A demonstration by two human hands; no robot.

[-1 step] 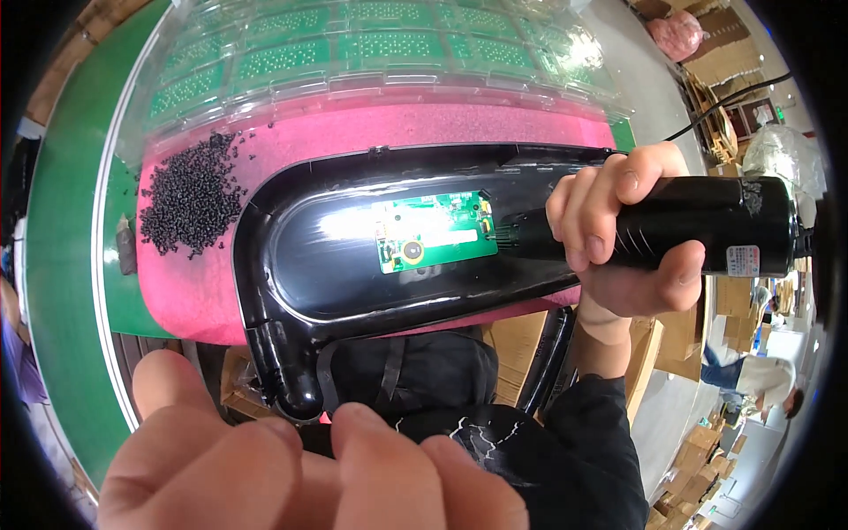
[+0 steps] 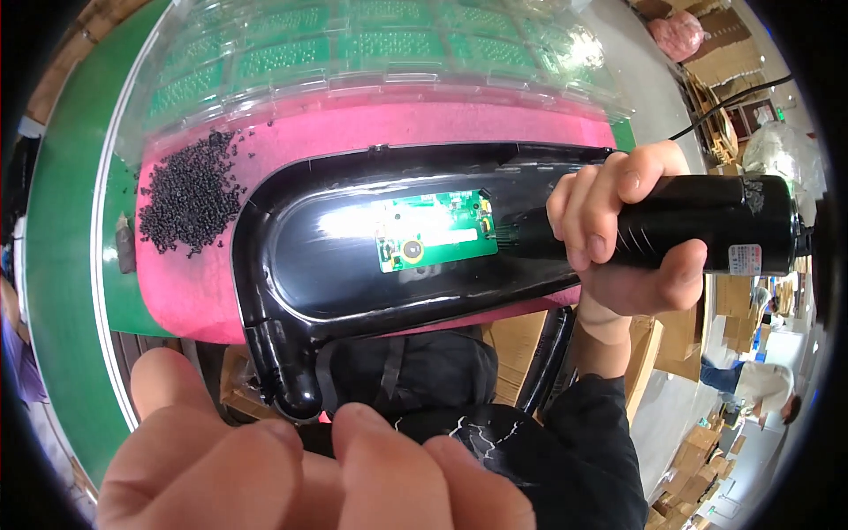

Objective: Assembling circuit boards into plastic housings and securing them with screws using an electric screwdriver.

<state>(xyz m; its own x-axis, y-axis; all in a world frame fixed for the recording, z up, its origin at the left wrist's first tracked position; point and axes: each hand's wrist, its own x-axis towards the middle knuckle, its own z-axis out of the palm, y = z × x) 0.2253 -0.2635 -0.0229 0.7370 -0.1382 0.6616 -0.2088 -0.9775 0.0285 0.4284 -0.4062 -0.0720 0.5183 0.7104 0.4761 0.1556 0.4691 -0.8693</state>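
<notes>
A black electric screwdriver lies nearly level in my right hand, whose fingers and thumb wrap around its body. Its dark front end points left, at the right edge of a green circuit board. Whether the bit touches a screw there is hidden. The board sits inside a long, glossy black plastic housing with a rounded left end. Large and close at the bottom, my left hand has its fingers curled, the thumb side at left. What lies within those fingers, if anything, is out of sight.
Under the housing is a pink mat. Small black screws are heaped at its left. Clear plastic trays with green boards stand at the back. A black cable runs to the upper right. Another person is far right.
The person far off at the right has shifted slightly lower in the picture. Both my hands, the screwdriver and the board look practically the same.
</notes>
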